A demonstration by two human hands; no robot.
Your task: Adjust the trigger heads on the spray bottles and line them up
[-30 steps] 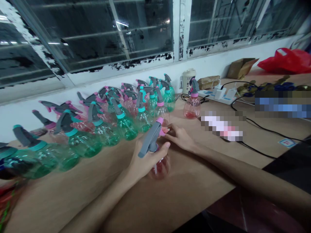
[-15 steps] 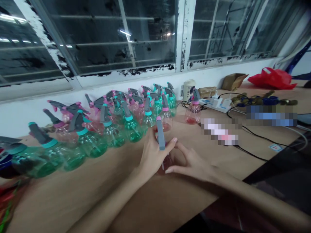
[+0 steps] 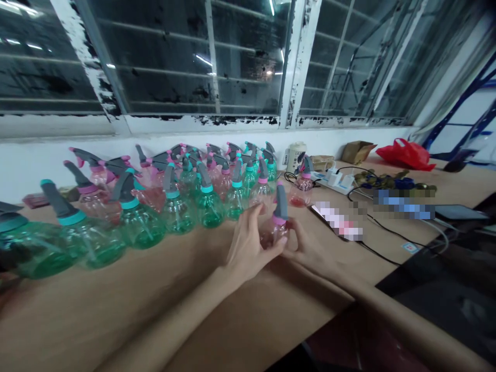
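A pink see-through spray bottle (image 3: 276,227) with a grey trigger head stands upright on the wooden table (image 3: 155,289). My left hand (image 3: 248,245) wraps its left side, thumb near the pink collar. My right hand (image 3: 306,245) cups its right side, fingers curled against the bottle. Both hands hold it just in front of a crowd of green and pink spray bottles (image 3: 174,206) along the wall.
One lone pink bottle (image 3: 301,186) stands further right, near a white jar (image 3: 295,155), a power strip (image 3: 337,181) and black cables (image 3: 380,253). A cardboard box (image 3: 356,151) and red bag (image 3: 406,154) lie at the far right. A dark surface (image 3: 445,289) borders the table's right edge.
The pink bottle has gone from tilted in my left hand to upright and further from me, near the row. My right hand has closed onto its side. The camera has tilted upward.
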